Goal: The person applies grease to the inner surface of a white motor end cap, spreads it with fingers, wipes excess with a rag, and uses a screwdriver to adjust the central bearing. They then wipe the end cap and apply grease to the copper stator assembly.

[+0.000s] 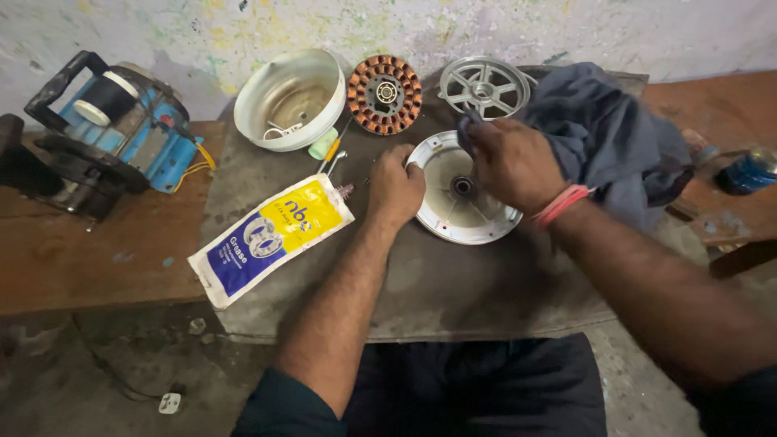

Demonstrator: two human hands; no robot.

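Fingers of left hand [395,188] curled over the near-left rim of round white metal motor cover plate [463,199], pinning it flat on grey cloth-covered tabletop [453,291]. Fingers of right hand [511,162] bunched around a fold of dark grey-blue cloth rag [607,137], pressing it onto the upper part of the same plate, just above its dark central hub. Red thread band [560,205] around the right wrist. Rest of the rag heaped up and to the right, draped over the tabletop's far edge. Behind the plate, side by side near the wall: white dished bowl-shaped motor housing [291,97] with loose wires inside, round copper-wound stator [384,95], and silver spoked metal wheel-like cover [484,86] partly against the rag. Between housing and left hand, small screwdriver with pale green handle [325,146] beside a slim metal tool. Left of the left hand, flat on the tabletop at a slant, yellow, blue and white plastic grease pouch [271,239]. Further left on brown wooden bench [81,251], blue and black coil-winding machine [105,129], well apart from the hands. At far right edge, blue round can [749,170], partly cut off. Below, dark trousers and dark green sleeves.
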